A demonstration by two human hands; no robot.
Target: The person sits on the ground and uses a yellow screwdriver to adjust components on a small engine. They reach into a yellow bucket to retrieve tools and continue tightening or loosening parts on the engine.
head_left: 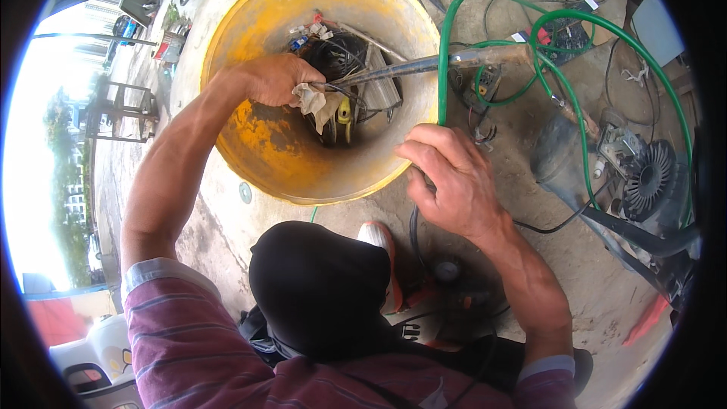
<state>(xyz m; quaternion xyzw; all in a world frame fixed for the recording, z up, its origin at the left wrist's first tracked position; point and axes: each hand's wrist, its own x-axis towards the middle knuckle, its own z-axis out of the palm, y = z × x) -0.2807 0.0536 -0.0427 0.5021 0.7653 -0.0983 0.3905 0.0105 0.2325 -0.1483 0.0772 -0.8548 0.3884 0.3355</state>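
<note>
A large yellow bucket (265,155) with worn, stained walls stands before me, its mouth facing up. My left hand (284,79) reaches over its left side, fingers closed on a crumpled off-white rag (319,104). A long dark metal rod (432,63) lies across the right rim, its thin end beside the rag; whether my left hand also holds it is hidden. My right hand (458,178) has curled fingers over the bucket's lower right rim, right where a green hose (444,68) runs down to it. Inside are black cables (344,53) and a yellow-handled tool (344,111).
On the concrete floor at right lie looped hose, cables and a machine part with a finned wheel (650,179). A round gauge (447,270) is near my shoe (376,236). A white plastic chair (106,356) stands at lower left, a dark table (121,110) farther off.
</note>
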